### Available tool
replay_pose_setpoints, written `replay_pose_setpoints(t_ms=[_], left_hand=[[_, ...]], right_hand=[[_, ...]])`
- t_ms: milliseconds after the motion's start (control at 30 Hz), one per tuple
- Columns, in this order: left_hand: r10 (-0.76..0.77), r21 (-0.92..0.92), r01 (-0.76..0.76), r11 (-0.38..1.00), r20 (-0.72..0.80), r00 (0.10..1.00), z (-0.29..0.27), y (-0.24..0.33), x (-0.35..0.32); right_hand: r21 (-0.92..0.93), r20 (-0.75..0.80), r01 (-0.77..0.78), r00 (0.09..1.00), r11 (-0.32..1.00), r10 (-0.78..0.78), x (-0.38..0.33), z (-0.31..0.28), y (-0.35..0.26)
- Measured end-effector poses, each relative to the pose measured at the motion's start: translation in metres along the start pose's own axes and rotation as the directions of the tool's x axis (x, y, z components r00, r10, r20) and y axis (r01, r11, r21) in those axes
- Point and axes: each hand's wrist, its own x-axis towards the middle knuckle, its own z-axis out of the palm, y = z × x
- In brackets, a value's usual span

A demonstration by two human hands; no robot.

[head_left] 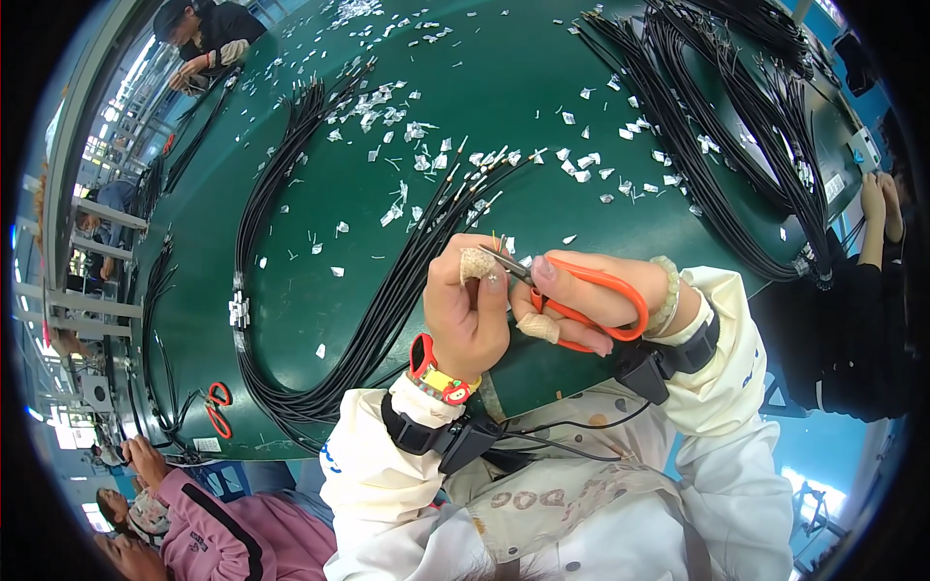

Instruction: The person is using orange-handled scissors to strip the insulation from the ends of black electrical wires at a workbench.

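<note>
My left hand [467, 315] is closed in a pinch, with tape wrapped round one finger. Thin yellowish wire ends [496, 238] stick up from its fingertips; the rest of that cable is mostly hidden by the hand. In my right hand [591, 290] is a pair of scissors [639, 308] with orange handles, fingers through the loops. The metal blades point left and meet the wires at my left fingertips. Beside my left hand a thick bundle of black cables [373, 324] curves over the table, its stripped ends fanned out toward the far side.
White scraps [417, 131] litter the green table [542, 77]. More black cable bundles [678, 126] lie at the right. Spare orange-handled scissors [219, 411] rest at the left near edge. Co-workers sit at the far left [208, 39], near left [223, 523] and right [872, 223].
</note>
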Motion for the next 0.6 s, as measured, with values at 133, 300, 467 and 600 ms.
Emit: replay_pose_setpoints(t_ms=[133, 300, 467, 600], left_hand=[[-0.086, -0.078, 0.081, 0.994, -0.060, 0.994, -0.004, 0.000, 0.009], [-0.317, 0.601, 0.297, 0.742, -0.075, 0.945, -0.041, 0.002, 0.039], [-0.338, 0.839, 0.147, 0.525, 0.047, 0.940, -0.044, -0.004, 0.035], [-0.163, 0.899, -0.169, 0.404, 0.252, 0.954, -0.032, -0.010, 0.033]], right_hand=[[0.165, 0.061, 0.074, 0.994, 0.983, -0.085, 0.005, -0.009, 0.012], [-0.332, -0.662, 0.729, 0.272, 0.599, -0.698, 0.025, -0.032, 0.017], [-0.488, -0.700, 0.475, 0.287, 0.732, -0.653, 0.022, -0.039, 0.014], [-0.264, -0.681, 0.484, 0.520, 0.835, -0.517, 0.026, -0.040, 0.020]])
